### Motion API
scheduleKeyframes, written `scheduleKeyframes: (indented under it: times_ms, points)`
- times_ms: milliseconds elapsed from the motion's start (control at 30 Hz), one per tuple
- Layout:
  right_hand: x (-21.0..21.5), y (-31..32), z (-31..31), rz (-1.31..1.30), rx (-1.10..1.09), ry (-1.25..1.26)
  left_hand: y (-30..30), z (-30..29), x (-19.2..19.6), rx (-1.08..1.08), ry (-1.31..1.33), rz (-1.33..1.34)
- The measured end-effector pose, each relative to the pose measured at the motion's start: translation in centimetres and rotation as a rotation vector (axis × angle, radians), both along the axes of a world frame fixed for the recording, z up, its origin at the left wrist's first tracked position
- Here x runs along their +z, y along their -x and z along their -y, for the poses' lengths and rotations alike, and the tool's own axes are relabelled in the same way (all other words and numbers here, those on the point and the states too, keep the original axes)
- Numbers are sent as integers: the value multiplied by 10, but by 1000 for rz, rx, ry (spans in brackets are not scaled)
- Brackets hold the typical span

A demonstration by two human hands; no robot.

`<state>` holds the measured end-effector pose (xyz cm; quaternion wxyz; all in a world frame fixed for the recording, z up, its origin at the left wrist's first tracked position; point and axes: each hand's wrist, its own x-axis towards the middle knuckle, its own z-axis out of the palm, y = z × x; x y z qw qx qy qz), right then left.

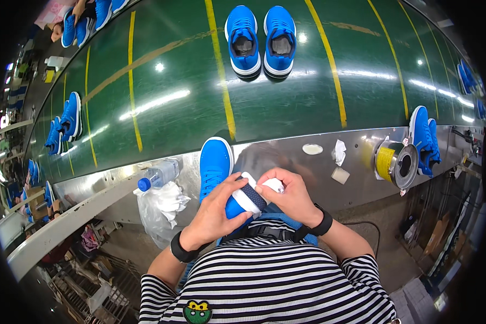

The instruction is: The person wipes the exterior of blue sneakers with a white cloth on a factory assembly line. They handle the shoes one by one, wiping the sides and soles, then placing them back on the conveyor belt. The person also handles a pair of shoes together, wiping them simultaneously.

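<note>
Close to my body, my left hand [215, 211] is wrapped round a blue shoe [237, 207] tilted so its white sole edge and a dark, dotted patch face up. My right hand [292, 197] pinches a crumpled white wipe [274, 185] at the shoe's right side; cloth or paper, I cannot tell which. Part of the held shoe is hidden by my fingers. Just beyond my left hand a second blue shoe [216, 161] lies on the metal ledge [256, 156], toe pointing away, laces up.
Pairs of blue shoes [243, 43] stand on the green belt [173, 70] with yellow lines. Along the ledge are a water bottle [162, 171], a plastic bag [155, 216] with white wipes, a round can [397, 164], a small beige block [340, 175] and another shoe pair [422, 137]. A metal rail [65, 224] runs at left.
</note>
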<state>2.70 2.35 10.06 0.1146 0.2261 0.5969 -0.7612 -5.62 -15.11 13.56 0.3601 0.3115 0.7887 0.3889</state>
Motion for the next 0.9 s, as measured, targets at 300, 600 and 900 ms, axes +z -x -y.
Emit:
scheduleKeyframes:
  times_ms: [300, 600, 900]
  points:
    - [-13, -14, 9, 12, -248, 251, 0, 3, 1, 79, 27, -3]
    - [-13, -23, 14, -8, -176, 104, 1, 1, 4, 92, 25, -7]
    - [-11, -20, 21, 51, -170, 30, -2, 7, 2, 106, 19, -8]
